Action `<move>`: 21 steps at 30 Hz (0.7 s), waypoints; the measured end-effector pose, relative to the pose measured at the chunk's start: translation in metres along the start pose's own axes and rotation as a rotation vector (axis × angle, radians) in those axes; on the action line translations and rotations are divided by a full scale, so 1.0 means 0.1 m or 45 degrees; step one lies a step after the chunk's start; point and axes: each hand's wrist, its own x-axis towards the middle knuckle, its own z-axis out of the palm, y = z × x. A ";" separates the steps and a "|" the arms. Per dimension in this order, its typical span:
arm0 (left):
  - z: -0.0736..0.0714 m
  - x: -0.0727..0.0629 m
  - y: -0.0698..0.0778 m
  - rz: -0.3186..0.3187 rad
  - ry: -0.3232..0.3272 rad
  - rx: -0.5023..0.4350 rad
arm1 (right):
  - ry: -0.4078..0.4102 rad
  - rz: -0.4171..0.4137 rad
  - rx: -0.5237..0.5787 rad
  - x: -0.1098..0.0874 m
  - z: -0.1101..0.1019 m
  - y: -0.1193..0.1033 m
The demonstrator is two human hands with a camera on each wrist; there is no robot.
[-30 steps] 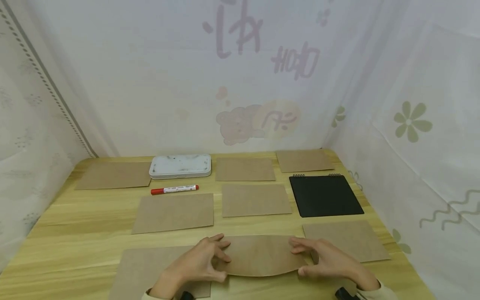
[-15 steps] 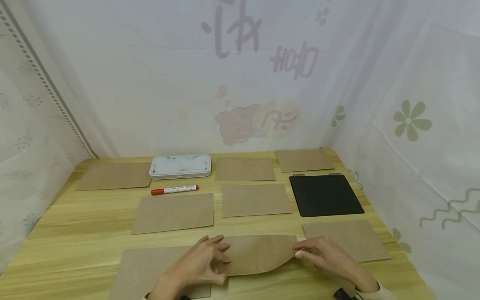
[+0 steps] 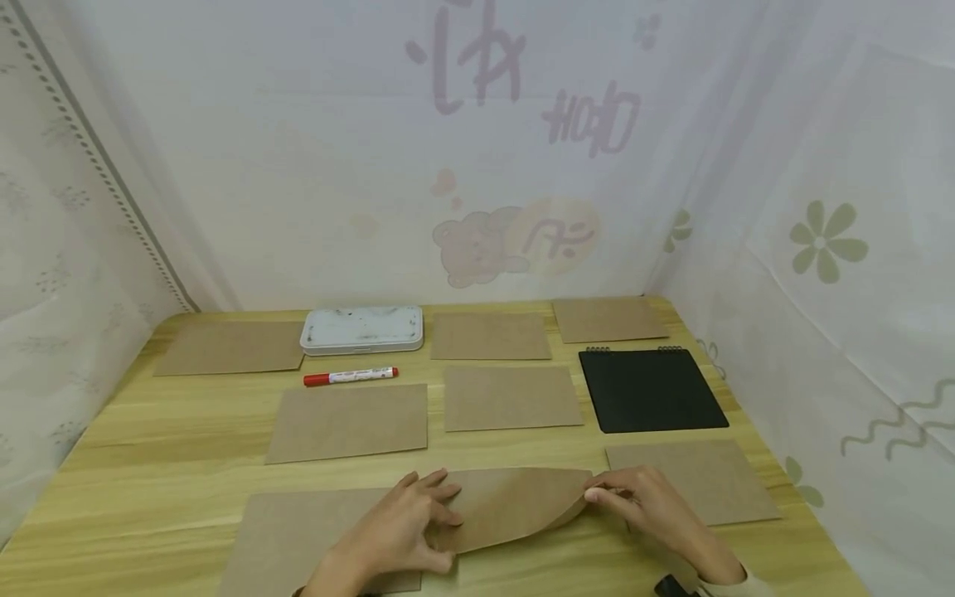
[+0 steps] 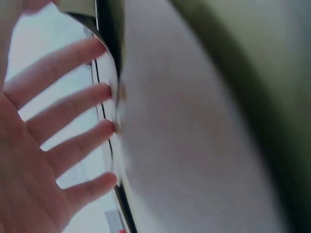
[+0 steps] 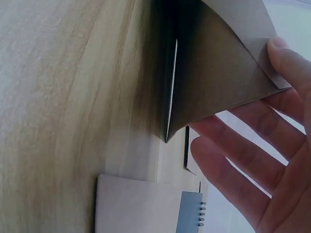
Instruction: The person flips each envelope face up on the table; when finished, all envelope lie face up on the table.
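A piece of brown kraft paper lies between the two hands at the near middle of the table. My left hand rests spread on its left end; in the left wrist view its straight fingers touch the paper. My right hand pinches the paper's near right corner between thumb and fingers. In the right wrist view that corner is folded over and lifted, with the thumb on the flap and fingers beneath. The near edge bows upward toward the right.
Several more kraft sheets lie around, one partly under the left forearm, one beyond the right hand. Farther back are a red marker, a white case and a black spiral notebook. Printed cloth hangs behind.
My right hand closed its thumb and fingers on the paper's near right corner and lifted it up and inward, so the sheet curls more. The left hand has stayed in place.
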 end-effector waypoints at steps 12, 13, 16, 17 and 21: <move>0.18 -0.02 0.20 0.228 0.093 0.174 | 0.065 -0.017 0.008 -0.02 0.08 0.06; 0.20 -0.02 0.21 0.267 0.127 0.240 | 0.066 -0.020 0.011 -0.02 0.08 0.07; 0.28 -0.01 0.23 0.344 0.223 0.434 | 0.057 -0.029 0.019 -0.03 0.08 0.09; 0.31 -0.02 0.24 0.344 0.228 0.479 | 0.054 -0.033 0.020 -0.03 0.08 0.10; 0.34 -0.02 0.26 0.277 0.198 0.521 | 0.046 -0.020 0.007 -0.02 0.08 0.10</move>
